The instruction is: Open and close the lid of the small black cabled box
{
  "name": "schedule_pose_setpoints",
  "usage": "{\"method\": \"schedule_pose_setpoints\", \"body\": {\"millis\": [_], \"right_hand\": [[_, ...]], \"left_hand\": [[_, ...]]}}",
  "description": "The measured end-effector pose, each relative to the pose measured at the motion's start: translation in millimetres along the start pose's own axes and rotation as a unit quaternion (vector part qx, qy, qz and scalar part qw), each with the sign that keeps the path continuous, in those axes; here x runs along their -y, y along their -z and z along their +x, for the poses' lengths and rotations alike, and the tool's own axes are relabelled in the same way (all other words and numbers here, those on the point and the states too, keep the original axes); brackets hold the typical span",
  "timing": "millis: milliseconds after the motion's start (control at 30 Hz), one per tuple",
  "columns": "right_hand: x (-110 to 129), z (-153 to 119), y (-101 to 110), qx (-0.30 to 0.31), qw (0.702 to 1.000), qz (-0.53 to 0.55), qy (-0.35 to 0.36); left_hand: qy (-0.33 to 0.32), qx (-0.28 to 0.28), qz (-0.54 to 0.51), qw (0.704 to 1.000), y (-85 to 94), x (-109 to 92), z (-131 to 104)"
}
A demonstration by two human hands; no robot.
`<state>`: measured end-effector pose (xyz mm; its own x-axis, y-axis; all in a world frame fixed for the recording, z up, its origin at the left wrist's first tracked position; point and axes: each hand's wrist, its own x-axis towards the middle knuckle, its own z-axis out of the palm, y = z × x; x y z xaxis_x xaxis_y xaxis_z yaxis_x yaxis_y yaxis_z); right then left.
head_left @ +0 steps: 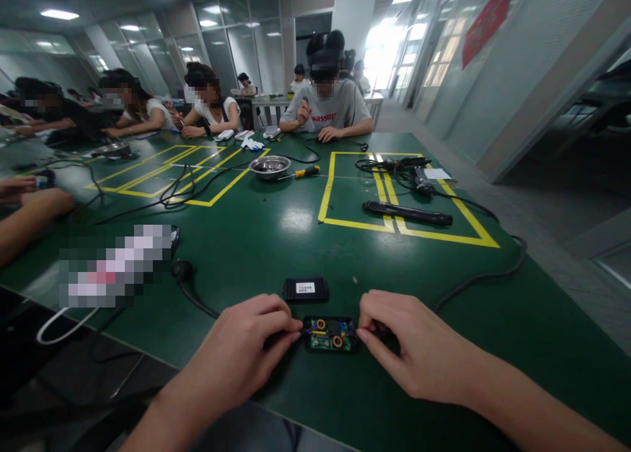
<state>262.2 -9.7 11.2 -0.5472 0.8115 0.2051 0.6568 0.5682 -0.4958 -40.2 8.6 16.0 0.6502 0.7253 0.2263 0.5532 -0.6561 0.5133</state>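
Observation:
An open black case with a green circuit board (330, 334) lies on the green table near its front edge. Copper coils and coloured wires show on the board. My left hand (259, 340) pinches at the left end of the case, thumb and index finger together. At the right end my right hand (401, 340) is closed in a pinch too, with a black cable running out beneath it. What exactly lies between the fingertips of each hand is too small to tell. Just behind the case rests a black cover (306, 290) with a white label.
Farther back are a metal bowl (270, 167), a yellow-black screwdriver (307, 171), a black bar (407, 213) and tangled cables (394, 166). A black plug (182, 269) lies left. Across the table sits a person (325, 104); another person's hands (46, 199) are at the left edge.

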Motion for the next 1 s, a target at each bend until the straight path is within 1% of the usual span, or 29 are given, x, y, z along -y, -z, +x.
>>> {"method": "schedule_pose_setpoints", "body": {"millis": [100, 167, 267, 300, 367, 433, 500, 600, 633, 700, 800, 900, 1000], "right_hand": [[-2.3, -0.2, -1.5, -0.002, 1.0, -0.013, 0.009], [-3.5, 0.2, -2.6, -0.004, 1.0, -0.017, 0.006], [-4.5, 1.9, -4.9, -0.015, 1.0, -0.022, 0.003], [-4.7, 2.7, -5.7, -0.019, 1.0, -0.025, 0.001], [-4.7, 4.3, -7.2, -0.027, 0.999, -0.03, -0.008], [-4.2, 5.3, -8.3, -0.032, 0.999, -0.024, -0.022], [-3.7, 5.1, -8.8, -0.036, 0.999, -0.005, -0.035], [-4.3, 2.0, -10.4, -0.036, 0.998, 0.032, -0.044], [-5.1, 0.4, -11.4, -0.04, 0.997, 0.042, -0.043], [-7.0, -3.0, -13.8, -0.053, 0.997, 0.052, -0.037], [-8.4, -5.7, -15.4, -0.056, 0.997, 0.05, -0.032], [-5.2, -3.6, -12.1, -0.03, 0.998, 0.045, -0.041], [0.3, 1.6, -8.2, -0.012, 0.998, 0.033, -0.043]], "left_hand": [[-0.031, 0.001, 0.053, 0.998, 6.5, -3.7, 6.6], [-0.042, -0.023, 0.06, 0.997, 7.1, -3.9, 13.7], [-0.019, -0.075, 0.042, 0.996, 0.9, 4.0, 26.9], [-0.005, -0.077, 0.042, 0.996, -2.0, 8.3, 31.2], [0.018, -0.061, 0.039, 0.997, -6.7, 17.3, 37.9], [0.029, -0.052, 0.037, 0.998, -8.2, 23.5, 40.7], [0.033, -0.063, 0.033, 0.997, -6.6, 23.9, 38.7], [0.011, -0.086, 0.001, 0.996, -2.7, 14.0, 29.5], [-0.007, -0.083, -0.017, 0.996, -2.5, 9.2, 25.9], [-0.042, -0.046, -0.044, 0.997, -4.8, 0.6, 19.8], [-0.066, -0.01, -0.044, 0.997, -13.5, -4.6, 15.3], [-0.072, -0.015, -0.038, 0.997, -22.0, -1.6, 14.4], [-0.08, -0.028, -0.031, 0.996, -26.0, 1.3, 13.7]]}}
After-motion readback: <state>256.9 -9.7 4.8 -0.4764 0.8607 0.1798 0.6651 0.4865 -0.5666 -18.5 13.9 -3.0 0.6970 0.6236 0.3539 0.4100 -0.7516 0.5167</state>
